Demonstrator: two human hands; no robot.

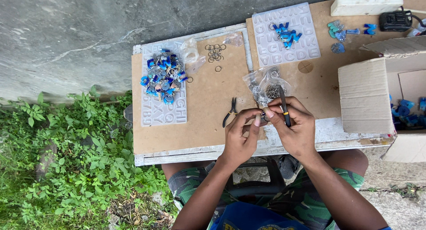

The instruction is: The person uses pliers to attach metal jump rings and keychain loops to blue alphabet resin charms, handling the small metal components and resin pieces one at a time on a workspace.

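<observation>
I see my left hand (pixel 239 134) and right hand (pixel 295 128) meeting over the near edge of the table (pixel 199 101), fingertips pinching a small metal piece (pixel 263 116) between them. My right hand also grips black pliers (pixel 284 109), handles pointing away from me. A second pair of pliers (pixel 230 110) lies just left of my left hand. Beyond my hands sits a clear bag of rings (pixel 267 85). Farther left of my hands, blue charms (pixel 163 75) are heaped on a white letter mould (pixel 175 112). A cardboard box (pixel 368 94) stands right of my hands.
</observation>
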